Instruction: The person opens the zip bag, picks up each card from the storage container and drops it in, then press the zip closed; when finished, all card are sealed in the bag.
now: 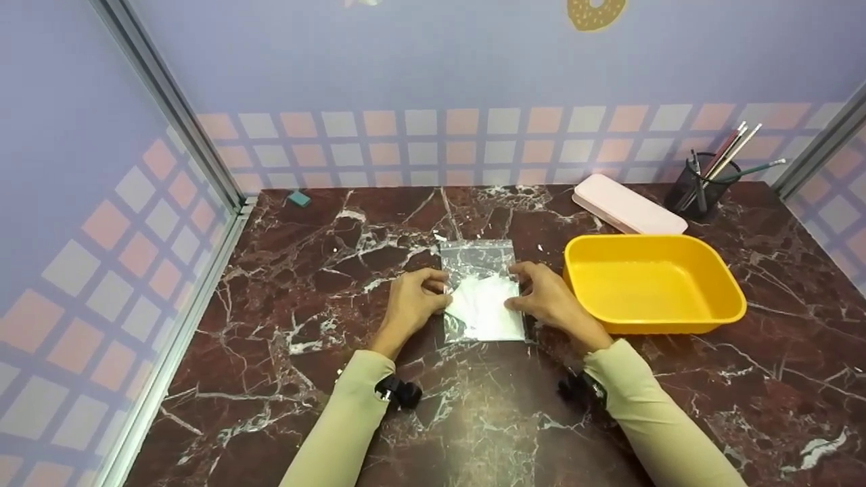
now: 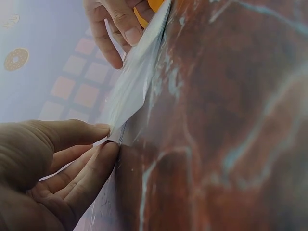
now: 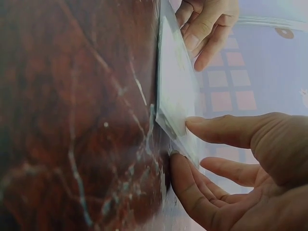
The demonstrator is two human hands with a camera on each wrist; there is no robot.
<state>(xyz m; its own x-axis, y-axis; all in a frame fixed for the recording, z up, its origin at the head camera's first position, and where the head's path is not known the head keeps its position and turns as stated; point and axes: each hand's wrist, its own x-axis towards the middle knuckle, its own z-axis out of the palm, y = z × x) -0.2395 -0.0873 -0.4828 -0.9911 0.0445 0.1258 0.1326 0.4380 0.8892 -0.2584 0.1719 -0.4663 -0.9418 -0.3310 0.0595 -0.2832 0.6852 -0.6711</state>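
A clear zip bag lies flat on the table, its zip end toward the wall. White folded sheets, perhaps paper or tissue, fill its lower part. On the bag's left edge, my left hand pinches the plastic between thumb and fingers; the left wrist view shows the bag edge-on between those fingertips. My right hand pinches the opposite edge. In the right wrist view its thumb lies on top of the bag and its index finger goes under the edge.
Right of the bag, close to my right forearm, stands a yellow plastic basin. Behind it are a pink pencil case and a black mesh pen holder with pencils. A small teal block lies at the back left. White scraps dot the marbled table.
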